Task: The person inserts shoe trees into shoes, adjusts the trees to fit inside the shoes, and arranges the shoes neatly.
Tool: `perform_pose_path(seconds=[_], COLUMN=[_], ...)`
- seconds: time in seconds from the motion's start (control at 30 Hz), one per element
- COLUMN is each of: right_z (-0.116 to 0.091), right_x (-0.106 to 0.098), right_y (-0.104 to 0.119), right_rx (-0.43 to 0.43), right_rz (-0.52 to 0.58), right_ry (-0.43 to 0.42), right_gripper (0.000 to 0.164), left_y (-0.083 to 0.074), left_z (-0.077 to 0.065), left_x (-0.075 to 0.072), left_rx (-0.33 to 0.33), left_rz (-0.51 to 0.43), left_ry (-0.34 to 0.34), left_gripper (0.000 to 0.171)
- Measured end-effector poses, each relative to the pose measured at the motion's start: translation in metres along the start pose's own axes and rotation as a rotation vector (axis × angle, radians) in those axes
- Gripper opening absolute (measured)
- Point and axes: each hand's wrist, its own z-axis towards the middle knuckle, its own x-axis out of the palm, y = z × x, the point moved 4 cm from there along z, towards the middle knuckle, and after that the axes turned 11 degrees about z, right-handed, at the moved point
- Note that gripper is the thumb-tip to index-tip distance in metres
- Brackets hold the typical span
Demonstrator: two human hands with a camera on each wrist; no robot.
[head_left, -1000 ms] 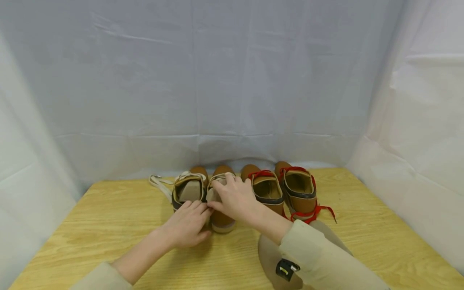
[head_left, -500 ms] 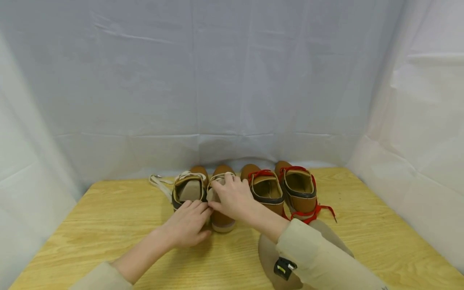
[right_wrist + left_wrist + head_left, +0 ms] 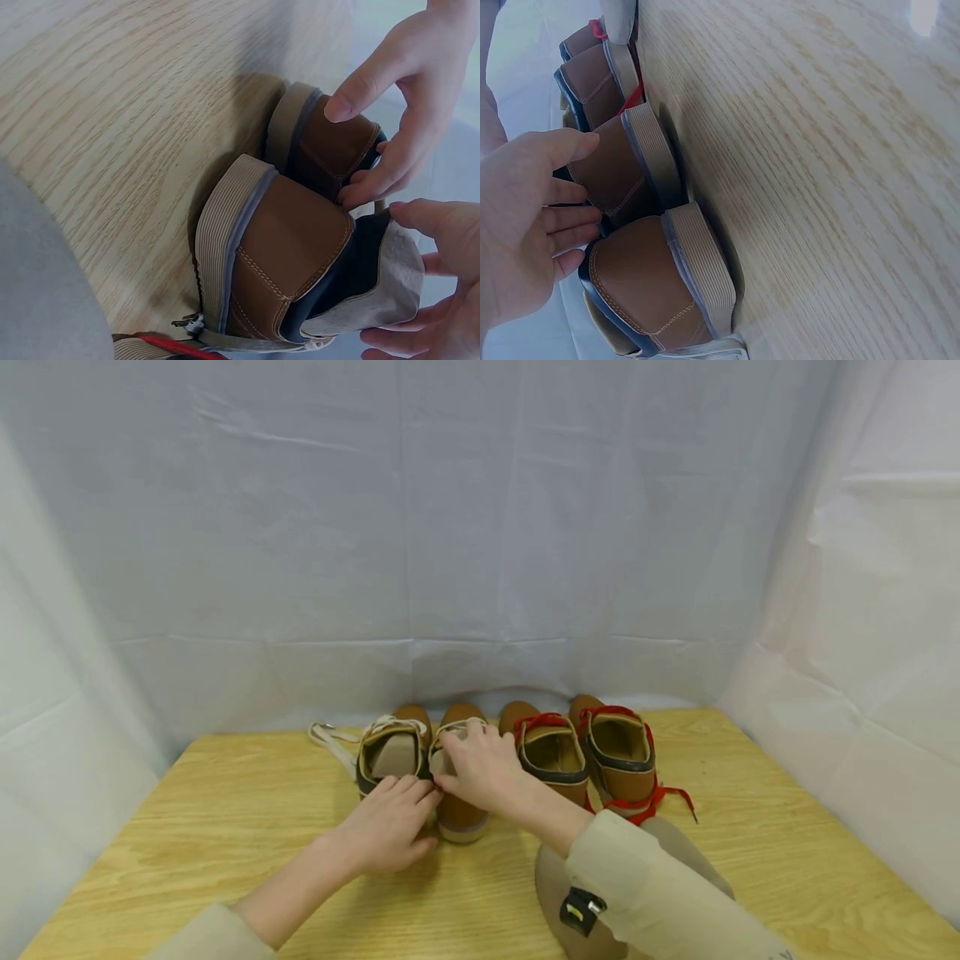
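Note:
Two brown shoes with white laces stand side by side, the left one (image 3: 367, 777) and its right neighbour (image 3: 461, 818). My right hand (image 3: 483, 768) is over the neighbour's opening, thumb and fingers on opposite edges of a grey-beige flap (image 3: 397, 277) that rises from it. A similar flap (image 3: 393, 756) shows inside the left shoe. My left hand (image 3: 393, 827) is at the heels of this pair, fingers extended and thumb apart. Its fingertips lie at the dark collar (image 3: 341, 285) near my right thumb.
Two more brown shoes with red laces, one (image 3: 555, 756) beside my right wrist and one (image 3: 630, 785) farther right, complete the row. A loose white lace (image 3: 330, 739) lies at left. A rounded grey-beige thing (image 3: 555, 893) lies under my right forearm. White sheeting (image 3: 480, 568) stands behind.
My right hand has shifted very slightly over the shoe, and its sleeve has moved a little left. My left hand and the row of shoes look almost unchanged.

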Motion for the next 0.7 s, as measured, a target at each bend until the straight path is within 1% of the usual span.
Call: perform_pose_path(seconds=[0.2,0.37,0.5,0.7], right_z=[0.0028,0.0036,0.0049,0.0067], right_x=[0.0023,0.0042,0.0049,0.0066], right_y=[0.001,0.0012,0.0016,0.0017], right_rx=[0.025,0.033,0.036,0.046], right_rz=[0.011,-0.007,-0.014,0.015], right_ry=[-0.003,-0.003,-0.001,0.013], right_gripper=[0.047,0.05,0.052,0.043], left_y=[-0.0001,-0.0003,-0.0001,-0.0003], left_z=[0.0008,0.0019,0.0026,0.0032], left_x=[0.0,0.0014,0.0028,0.0038], left_rx=[0.002,0.002,0.004,0.003], left_rz=[0.009,0.003,0.018,0.014], left_ry=[-0.002,0.009,0.002,0.003], left_gripper=[0.055,0.056,0.057,0.058])
